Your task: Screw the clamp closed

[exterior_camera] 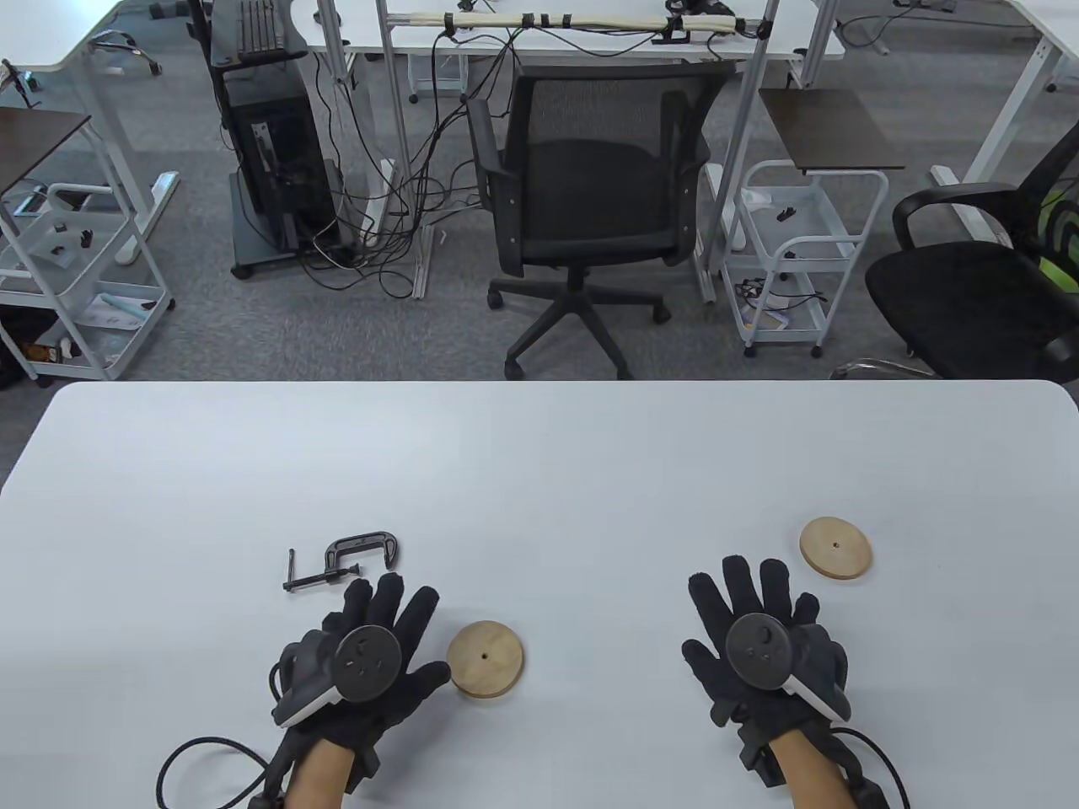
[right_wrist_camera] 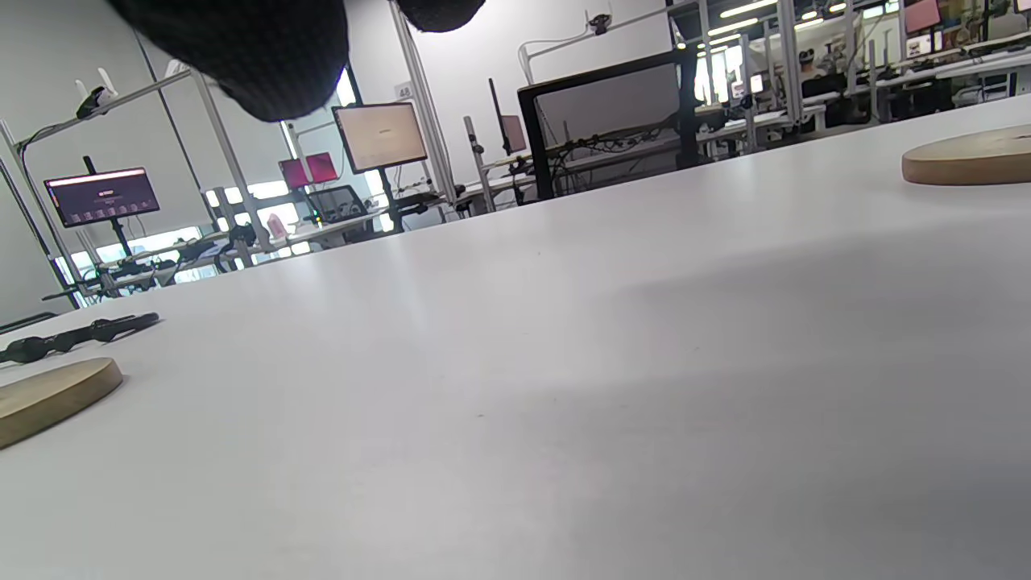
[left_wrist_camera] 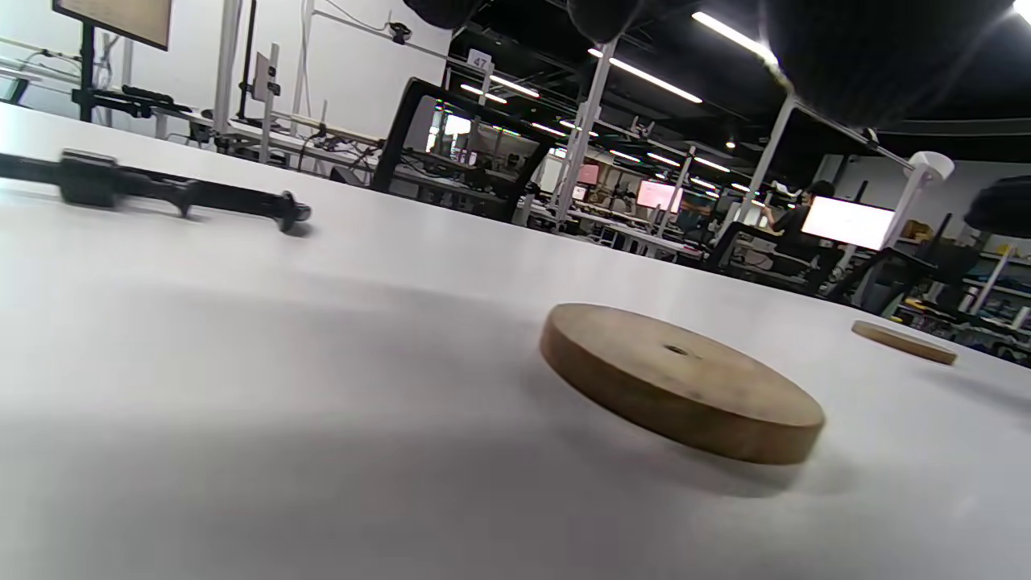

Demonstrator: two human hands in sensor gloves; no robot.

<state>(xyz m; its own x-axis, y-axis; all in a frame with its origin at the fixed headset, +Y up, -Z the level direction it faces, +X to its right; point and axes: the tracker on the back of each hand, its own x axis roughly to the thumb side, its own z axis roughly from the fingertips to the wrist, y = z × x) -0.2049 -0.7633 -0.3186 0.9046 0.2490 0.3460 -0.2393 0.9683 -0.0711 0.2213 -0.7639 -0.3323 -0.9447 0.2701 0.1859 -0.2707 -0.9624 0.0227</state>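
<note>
A small black C-clamp (exterior_camera: 350,557) lies flat on the white table (exterior_camera: 539,455), its screw and crossbar handle pointing left. It shows in the left wrist view (left_wrist_camera: 161,192) and in the right wrist view (right_wrist_camera: 76,334). My left hand (exterior_camera: 383,628) lies open, fingers spread, palm down, just below the clamp and apart from it. My right hand (exterior_camera: 754,619) lies open and flat on the right side of the table, holding nothing.
A wooden disc (exterior_camera: 485,659) with a centre hole lies just right of my left hand, also in the left wrist view (left_wrist_camera: 681,380). A second disc (exterior_camera: 835,548) lies up-right of my right hand. An office chair (exterior_camera: 590,194) stands beyond the table's far edge.
</note>
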